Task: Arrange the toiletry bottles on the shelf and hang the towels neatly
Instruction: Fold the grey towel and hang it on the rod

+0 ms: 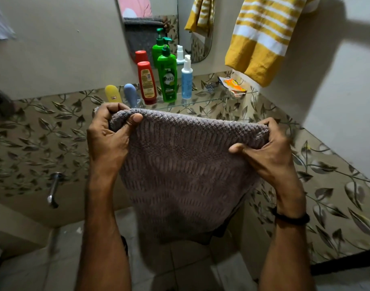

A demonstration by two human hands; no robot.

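Observation:
A grey ribbed towel hangs spread out in front of me, below the glass shelf. My left hand grips its top left corner and my right hand grips its top right corner. On the shelf stand a yellow bottle, a blue bottle, a red bottle, a green pump bottle and a white-and-blue pump bottle. A yellow and white striped towel hangs on the wall at the upper right.
A mirror behind the shelf reflects the bottles and towel. An orange sachet lies at the shelf's right end. A metal tap sticks out of the leaf-patterned tiled wall at lower left. Pale floor tiles lie below.

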